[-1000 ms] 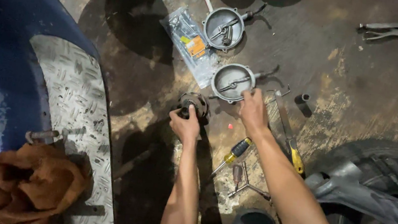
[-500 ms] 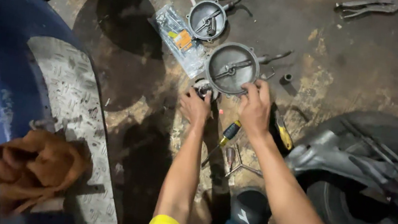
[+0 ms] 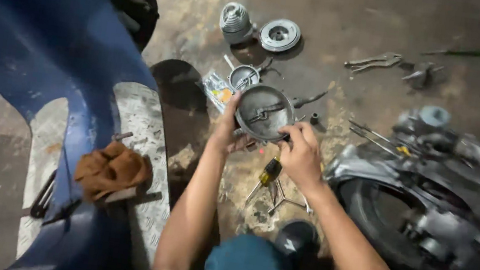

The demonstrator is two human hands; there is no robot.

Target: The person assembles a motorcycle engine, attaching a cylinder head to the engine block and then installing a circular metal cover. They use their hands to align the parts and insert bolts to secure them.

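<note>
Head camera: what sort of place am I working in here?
Most likely a scooter repair workshop floor. A blue scooter body stands at left, a stripped engine with wheel lies at right, and pliers and round metal parts lie scattered on stained concrete.

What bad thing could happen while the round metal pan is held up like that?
The round metal pan is lifted off the floor between the left hand and the right hand, so it might slip and drop its small parts. The screwdriver and cross wrench lying just below could get knocked.
</note>
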